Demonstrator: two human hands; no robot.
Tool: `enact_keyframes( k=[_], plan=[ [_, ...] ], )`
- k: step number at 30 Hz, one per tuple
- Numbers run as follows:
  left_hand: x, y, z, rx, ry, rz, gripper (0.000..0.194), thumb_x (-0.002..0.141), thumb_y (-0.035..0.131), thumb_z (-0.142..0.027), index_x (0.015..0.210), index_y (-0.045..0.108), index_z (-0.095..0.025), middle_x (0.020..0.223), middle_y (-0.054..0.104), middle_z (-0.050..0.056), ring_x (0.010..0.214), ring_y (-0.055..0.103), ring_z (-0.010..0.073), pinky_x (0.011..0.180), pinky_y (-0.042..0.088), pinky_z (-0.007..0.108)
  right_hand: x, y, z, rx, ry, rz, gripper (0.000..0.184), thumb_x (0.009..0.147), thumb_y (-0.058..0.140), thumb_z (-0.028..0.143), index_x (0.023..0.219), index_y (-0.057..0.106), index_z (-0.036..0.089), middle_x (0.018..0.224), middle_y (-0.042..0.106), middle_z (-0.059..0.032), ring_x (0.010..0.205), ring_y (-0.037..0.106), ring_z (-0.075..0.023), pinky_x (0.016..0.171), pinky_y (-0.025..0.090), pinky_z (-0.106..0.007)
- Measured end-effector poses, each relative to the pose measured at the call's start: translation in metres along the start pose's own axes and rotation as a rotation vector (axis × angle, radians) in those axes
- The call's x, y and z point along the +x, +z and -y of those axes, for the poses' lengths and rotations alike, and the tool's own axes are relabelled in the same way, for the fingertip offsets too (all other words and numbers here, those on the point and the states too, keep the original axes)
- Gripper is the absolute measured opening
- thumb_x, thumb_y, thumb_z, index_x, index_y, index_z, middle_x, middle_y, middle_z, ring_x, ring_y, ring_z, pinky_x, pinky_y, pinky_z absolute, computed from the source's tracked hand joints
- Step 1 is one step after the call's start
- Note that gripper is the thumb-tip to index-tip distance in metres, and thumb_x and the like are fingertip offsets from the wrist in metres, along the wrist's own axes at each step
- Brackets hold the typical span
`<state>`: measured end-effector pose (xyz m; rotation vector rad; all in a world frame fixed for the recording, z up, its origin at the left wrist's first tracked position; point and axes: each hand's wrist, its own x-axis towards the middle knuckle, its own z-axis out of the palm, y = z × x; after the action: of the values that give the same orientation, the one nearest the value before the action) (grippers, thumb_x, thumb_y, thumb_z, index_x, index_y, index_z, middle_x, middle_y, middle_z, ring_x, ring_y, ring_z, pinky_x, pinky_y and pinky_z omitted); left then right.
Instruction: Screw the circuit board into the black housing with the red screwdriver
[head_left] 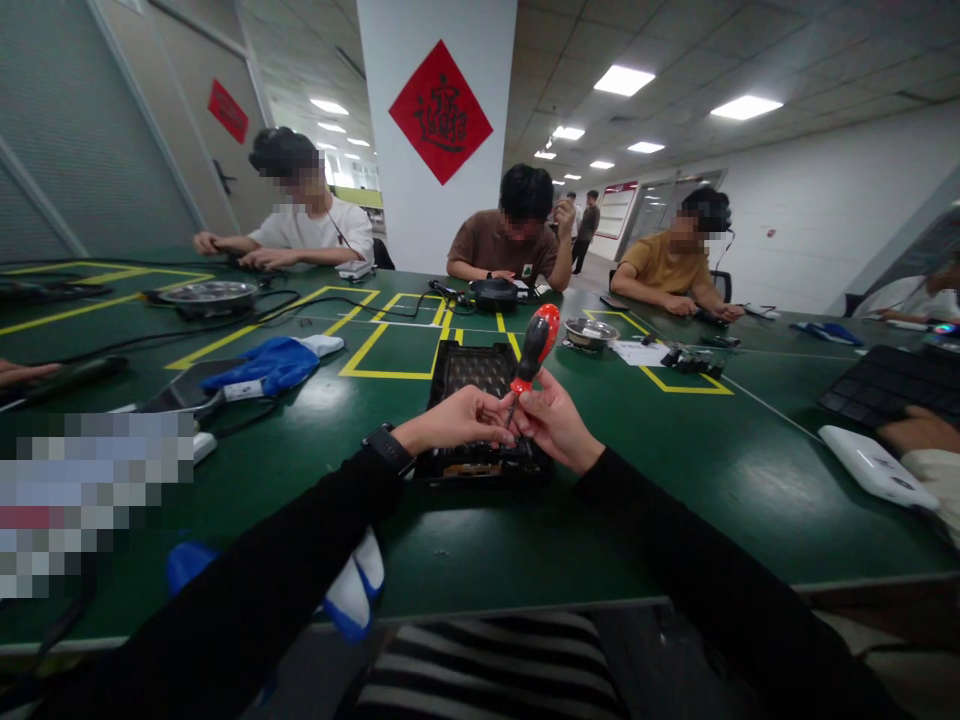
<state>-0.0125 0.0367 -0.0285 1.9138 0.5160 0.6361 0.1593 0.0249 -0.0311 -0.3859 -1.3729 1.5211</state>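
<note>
A screwdriver (pixel 537 345) with a red and black handle stands tilted, handle up, above a black plastic case (pixel 471 368). Thumb and fingers of my right hand (pixel 561 425) close around it just below the handle. My left hand (pixel 463 418) is pinched together at the lower end of the thin shaft; whether its fingertips grip the tip itself or some small part there is hidden. Beneath both hands lies the case on the green table (pixel 645 540), its inside dark with a ribbed or gridded surface. Its near part is partly covered by my hands.
Blue-and-white gloves (pixel 262 365) lie left, and another glove (pixel 356 590) is under my left forearm. A metal bowl (pixel 591 334) and small black parts (pixel 691 362) are beyond, right. A white device (pixel 877 467) sits far right beside another person's hand. Several people sit around the table.
</note>
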Motion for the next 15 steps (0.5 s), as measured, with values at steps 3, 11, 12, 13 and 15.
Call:
enact_keyframes(
  k=[3,11,12,13,15],
  plan=[
    [-0.0002,-0.0009,-0.0013,0.041,0.003,-0.003,0.028,0.070,0.067,-0.032,0.083,0.066,-0.007,0.077,0.067,0.008,0.062,0.058,0.0105,0.060,0.047,0.022,0.0001,0.0000,0.0009,0.004,0.010,-0.014,0.036,0.071,0.068,0.029,0.099,0.047,0.020,0.075,0.064,0.0012,0.044,0.047,-0.0056,0.042,0.041,-0.019],
    [-0.0012,-0.0011,-0.0038,0.056,0.003,-0.038,0.023,0.070,0.068,-0.029,0.077,0.068,-0.008,0.067,0.065,0.004,0.056,0.054,0.0071,0.056,0.043,0.018,-0.0006,0.0022,0.0066,0.126,0.086,0.001,0.030,0.080,0.054,0.025,0.108,0.056,0.014,0.083,0.063,-0.0033,0.052,0.051,-0.0069,0.044,0.041,-0.019],
    [-0.0011,-0.0012,-0.0033,0.053,0.002,-0.041,0.023,0.070,0.068,-0.029,0.077,0.068,-0.008,0.068,0.065,0.004,0.056,0.054,0.0071,0.057,0.043,0.018,-0.0005,0.0022,0.0061,0.118,0.077,-0.002,0.030,0.080,0.055,0.025,0.108,0.055,0.015,0.082,0.063,-0.0030,0.052,0.051,-0.0067,0.044,0.041,-0.019],
    [-0.0009,-0.0013,-0.0027,0.053,0.002,-0.044,0.023,0.070,0.068,-0.029,0.076,0.068,-0.008,0.068,0.065,0.004,0.057,0.055,0.0072,0.057,0.043,0.019,-0.0004,0.0020,0.0054,0.106,0.069,-0.008,0.030,0.079,0.056,0.025,0.107,0.055,0.016,0.082,0.063,-0.0026,0.051,0.051,-0.0065,0.044,0.041,-0.019],
    [-0.0005,-0.0015,-0.0013,0.053,0.002,-0.046,0.023,0.070,0.068,-0.030,0.075,0.067,-0.007,0.068,0.066,0.005,0.058,0.056,0.0076,0.059,0.043,0.019,0.0000,0.0014,0.0035,0.076,0.052,-0.023,0.030,0.077,0.060,0.027,0.105,0.053,0.018,0.081,0.064,-0.0017,0.049,0.050,-0.0060,0.043,0.040,-0.018]
  ],
)
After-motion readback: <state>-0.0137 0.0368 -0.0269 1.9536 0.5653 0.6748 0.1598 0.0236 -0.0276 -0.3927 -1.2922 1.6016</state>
